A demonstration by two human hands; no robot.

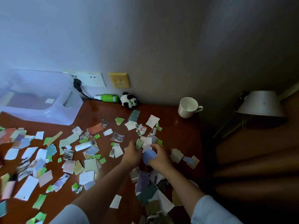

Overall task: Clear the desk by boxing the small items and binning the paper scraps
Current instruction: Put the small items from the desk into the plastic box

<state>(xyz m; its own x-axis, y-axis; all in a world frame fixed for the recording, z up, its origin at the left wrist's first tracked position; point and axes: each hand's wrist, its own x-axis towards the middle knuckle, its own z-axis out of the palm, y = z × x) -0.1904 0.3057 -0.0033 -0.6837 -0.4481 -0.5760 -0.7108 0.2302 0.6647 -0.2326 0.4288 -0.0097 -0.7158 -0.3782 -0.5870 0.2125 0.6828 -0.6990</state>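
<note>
Torn paper scraps point(69, 139) lie scattered over the brown desk point(178, 131). My left hand point(131, 153) grips a greenish paper scrap point(139, 143) that sticks up between its fingers. Beside it, my right hand point(160, 156) holds a round blue object point(149, 156), its fingers curled round it. A translucent plastic box point(40, 101) stands at the back left of the desk. Small items lie about: a green bottle point(109, 97) and a panda toy point(129, 100) by the wall, and a white tube point(84, 145) among the scraps.
A white mug point(188, 107) stands at the desk's back right corner. A lamp shade point(261, 104) is off to the right, past the desk edge. Wall sockets point(90, 79) with a black plug point(77, 84) sit above the box. A yellow socket plate point(119, 80) is beside them.
</note>
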